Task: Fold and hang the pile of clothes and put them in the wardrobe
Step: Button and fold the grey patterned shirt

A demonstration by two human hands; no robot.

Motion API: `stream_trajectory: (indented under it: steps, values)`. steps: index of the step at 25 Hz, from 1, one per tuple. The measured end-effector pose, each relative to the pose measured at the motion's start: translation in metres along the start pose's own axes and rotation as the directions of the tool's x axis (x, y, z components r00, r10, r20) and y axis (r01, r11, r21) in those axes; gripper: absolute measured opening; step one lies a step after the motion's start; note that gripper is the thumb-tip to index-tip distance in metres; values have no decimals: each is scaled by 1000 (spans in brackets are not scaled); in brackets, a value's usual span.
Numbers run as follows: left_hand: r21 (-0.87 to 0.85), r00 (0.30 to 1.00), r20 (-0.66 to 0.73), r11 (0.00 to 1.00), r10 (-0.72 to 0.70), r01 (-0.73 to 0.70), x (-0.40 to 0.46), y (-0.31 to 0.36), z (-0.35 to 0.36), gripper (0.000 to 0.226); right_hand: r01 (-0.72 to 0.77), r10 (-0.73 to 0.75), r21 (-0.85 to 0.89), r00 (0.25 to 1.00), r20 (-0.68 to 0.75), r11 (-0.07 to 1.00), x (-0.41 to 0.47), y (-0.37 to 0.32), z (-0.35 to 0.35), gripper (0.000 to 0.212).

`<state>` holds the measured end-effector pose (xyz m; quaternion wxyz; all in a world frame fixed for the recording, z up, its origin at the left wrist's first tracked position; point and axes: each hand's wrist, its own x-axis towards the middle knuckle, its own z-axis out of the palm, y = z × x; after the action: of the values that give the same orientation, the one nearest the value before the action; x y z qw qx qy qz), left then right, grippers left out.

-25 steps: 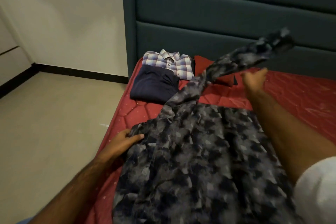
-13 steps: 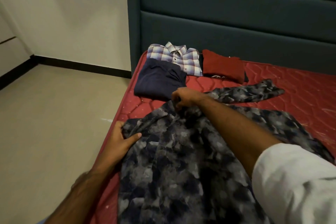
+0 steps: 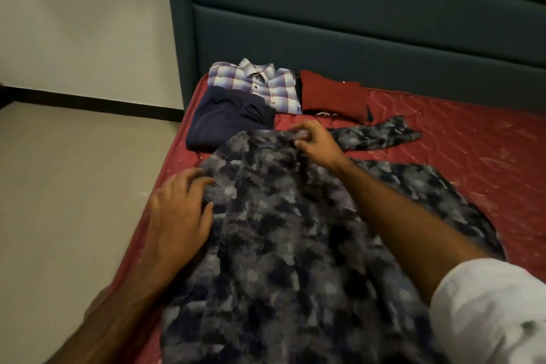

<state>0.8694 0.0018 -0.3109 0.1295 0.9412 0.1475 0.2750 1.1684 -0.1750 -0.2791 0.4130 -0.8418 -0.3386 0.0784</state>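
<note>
The red quilted mattress [image 3: 461, 139] carries everything, with the dark grey mottled camouflage-print shirt [image 3: 280, 239] now spread flat from centre toward six o'clock; its sleeve [image 3: 375, 134], in the air a second ago, lies stretched toward two o'clock. That tells me the laying-out is done and folding can start. At twelve o'clock sit the folded blue-and-white checked shirt [image 3: 266, 83], a folded navy garment [image 3: 227, 121] and a folded red garment [image 3: 334, 94]. My left hand [image 3: 180, 213] presses flat with spread fingers on the nine o'clock edge; my right hand [image 3: 313, 142] pinches the collar area
</note>
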Motion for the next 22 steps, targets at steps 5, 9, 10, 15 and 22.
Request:
stream_trajectory:
  steps: [5,9,10,15,22]
  values:
    - [-107,843,486,973,232,-206,46,78,86,57,-323,339,-593,937,-88,737,-106,123,-92,42]
    - [120,812,582,984,40,-134,85,82,153,77,-688,522,-447,725,-450,571,-150,198,-144,66]
    - [169,829,559,978,8,-124,87,77,162,79,-730,547,-386,680,-488,564,-148,211,-158,75]
    - [221,908,419,967,22,-126,80,68,181,77,-692,516,-386,717,-469,610,-125,273,-199,89]
    - [338,951,310,936,-13,-97,87,71,184,75,-646,430,-374,741,-516,665,-127,295,-216,59]
